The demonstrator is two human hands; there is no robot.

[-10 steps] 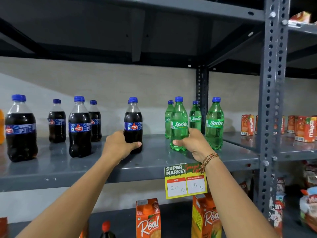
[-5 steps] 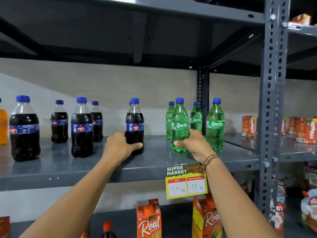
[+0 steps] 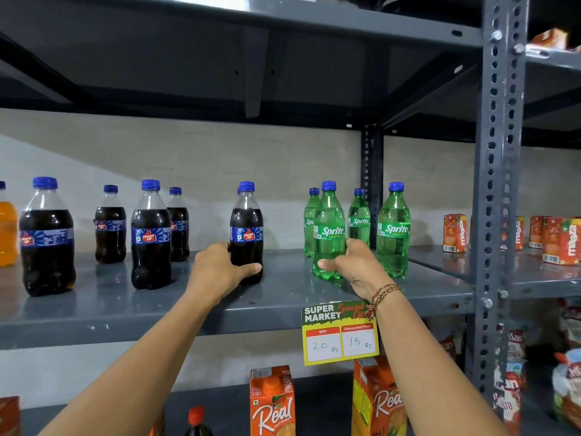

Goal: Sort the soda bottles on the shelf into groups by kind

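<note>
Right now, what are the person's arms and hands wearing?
Both arms are bare, with no sleeves in view and no gloves. The right hand has thin braided thread bracelets around its wrist, in red, orange and dark strands, with a little tail hanging down. The left hand wears nothing: no ring, watch or band shows.

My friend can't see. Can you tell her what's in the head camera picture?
A person's left hand grips a dark cola bottle with a blue cap while the right hand grips a green Sprite bottle, both upright on a grey metal shelf. More cola bottles stand left, more Sprite bottles right.
</note>
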